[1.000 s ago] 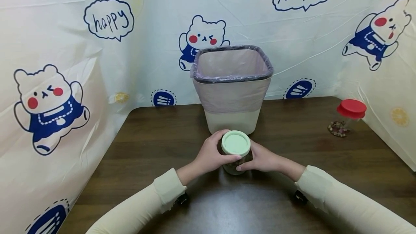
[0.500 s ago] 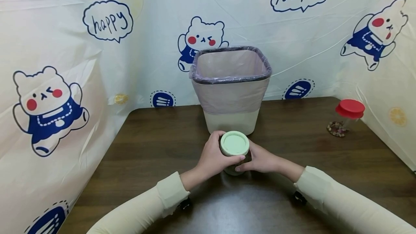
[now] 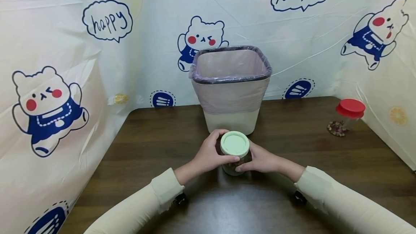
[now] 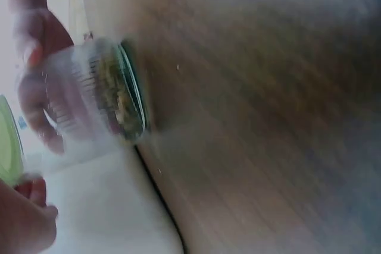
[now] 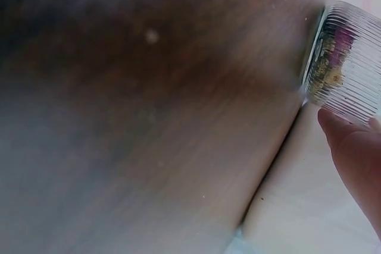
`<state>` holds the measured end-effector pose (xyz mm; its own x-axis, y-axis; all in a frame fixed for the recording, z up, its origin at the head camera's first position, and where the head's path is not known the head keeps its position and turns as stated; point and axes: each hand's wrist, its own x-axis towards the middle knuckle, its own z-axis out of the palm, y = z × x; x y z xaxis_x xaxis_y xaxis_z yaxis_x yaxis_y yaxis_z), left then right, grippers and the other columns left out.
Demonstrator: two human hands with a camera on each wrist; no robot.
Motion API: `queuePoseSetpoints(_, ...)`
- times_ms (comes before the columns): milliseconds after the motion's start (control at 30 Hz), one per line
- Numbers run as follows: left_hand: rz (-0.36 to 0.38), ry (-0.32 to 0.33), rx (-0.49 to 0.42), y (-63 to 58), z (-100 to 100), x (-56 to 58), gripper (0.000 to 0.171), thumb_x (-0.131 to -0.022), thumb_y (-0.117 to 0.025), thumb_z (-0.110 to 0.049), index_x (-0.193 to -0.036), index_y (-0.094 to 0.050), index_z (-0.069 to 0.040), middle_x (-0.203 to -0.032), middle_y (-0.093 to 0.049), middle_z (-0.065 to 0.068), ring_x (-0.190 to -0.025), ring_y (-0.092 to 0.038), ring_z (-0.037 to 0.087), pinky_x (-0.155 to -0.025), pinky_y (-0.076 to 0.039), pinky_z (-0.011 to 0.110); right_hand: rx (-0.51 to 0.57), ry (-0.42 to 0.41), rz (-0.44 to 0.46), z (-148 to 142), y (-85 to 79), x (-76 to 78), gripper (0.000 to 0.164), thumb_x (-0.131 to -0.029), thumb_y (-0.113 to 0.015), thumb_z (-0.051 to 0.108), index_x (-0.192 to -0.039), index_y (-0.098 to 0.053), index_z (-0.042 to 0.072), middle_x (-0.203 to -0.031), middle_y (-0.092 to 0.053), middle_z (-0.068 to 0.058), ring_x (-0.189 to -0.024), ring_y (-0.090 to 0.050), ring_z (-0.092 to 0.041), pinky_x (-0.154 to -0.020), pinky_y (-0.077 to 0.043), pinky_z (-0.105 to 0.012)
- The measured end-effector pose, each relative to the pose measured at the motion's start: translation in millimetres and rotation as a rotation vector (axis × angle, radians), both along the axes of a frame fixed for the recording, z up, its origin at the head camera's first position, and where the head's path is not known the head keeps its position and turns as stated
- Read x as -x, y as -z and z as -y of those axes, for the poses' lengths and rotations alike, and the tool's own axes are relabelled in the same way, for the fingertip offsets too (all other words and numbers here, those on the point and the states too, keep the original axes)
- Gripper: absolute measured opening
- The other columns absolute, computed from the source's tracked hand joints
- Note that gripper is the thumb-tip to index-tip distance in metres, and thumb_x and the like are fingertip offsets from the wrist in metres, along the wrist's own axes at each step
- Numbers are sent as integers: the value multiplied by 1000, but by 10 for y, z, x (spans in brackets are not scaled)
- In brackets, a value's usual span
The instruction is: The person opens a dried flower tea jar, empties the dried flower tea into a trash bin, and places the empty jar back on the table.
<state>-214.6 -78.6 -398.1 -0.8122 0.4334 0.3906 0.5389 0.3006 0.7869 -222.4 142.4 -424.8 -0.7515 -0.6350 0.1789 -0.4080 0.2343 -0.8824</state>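
Jar's upright on the table (image 3: 156,147), right in front of the bin (image 3: 232,120). Left hand (image 3: 208,154) grips the green lid (image 3: 235,143), thumb at the near lower edge. Right hand (image 3: 263,157) grips the ribbed jar (image 5: 354,69) lower down, thumb on the near side. Both are loaded, neither one free.

Risks, as I read it:
- Right grip slips: if the lid gets turned and that hand doesn't react the torque, the whole jar spins on the smooth tabletop. Ribs should help.
- Lid lets go suddenly: pulling up while it binds could jerk the jar and throw the contents (image 5: 330,69). Low fill, so probably a small spill.
- Thumbs sit close together near the lid edge; they could foul each other on a twist.
- Bump: bin's near enough that a wide elbow or knuckle could nudge it.

Materials: lid looks like matte plastic, round, with a recessed top. Jar is clear, fine parallel ribs round the wall, glass or hard plastic (can't tell from here). Contents are dry-looking crumbly bits, tan with some magenta, settled at the base. Bin is pale, squarish, tapering downward, with a thin crinkled liner (image 3: 230,98) folded over the rim. Table is dark wood grain, slightly glossy. Red-lidded jar (image 3: 351,108) sits well apart, on the right.
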Motion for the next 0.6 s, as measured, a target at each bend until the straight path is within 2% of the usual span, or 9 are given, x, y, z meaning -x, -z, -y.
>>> queuePoseSetpoints(167,53,88,13,-34,60,98,72,-68,-89,-17,-129,-52,-9,-123,-57,0,-112,-53,15,-97,-42,37,-4,3,8,-2,1,-4,92,-74,-86,18,-146,-30,10,-139,-45,-5,-127,-41,-21,-105,-33,-32)
queuePoseSetpoints(367,87,186,50,-56,104,224,74,-67,-89,-13,-131,-53,-9,-125,-57,-1,-116,-50,15,-101,-37,38,-16,-2,9,-10,-1,3,93,-75,-86,19,-147,-28,10,-141,-43,-6,-128,-40,-21,-107,-31,-39)
queuePoseSetpoints(600,110,276,46,-64,109,289,75,-67,-88,-8,-133,-52,-7,-124,-57,0,-116,-51,15,-103,-36,38,-21,-17,7,-9,5,8,92,-76,-85,19,-148,-28,9,-142,-43,-7,-128,-39,-23,-107,-31,-43)
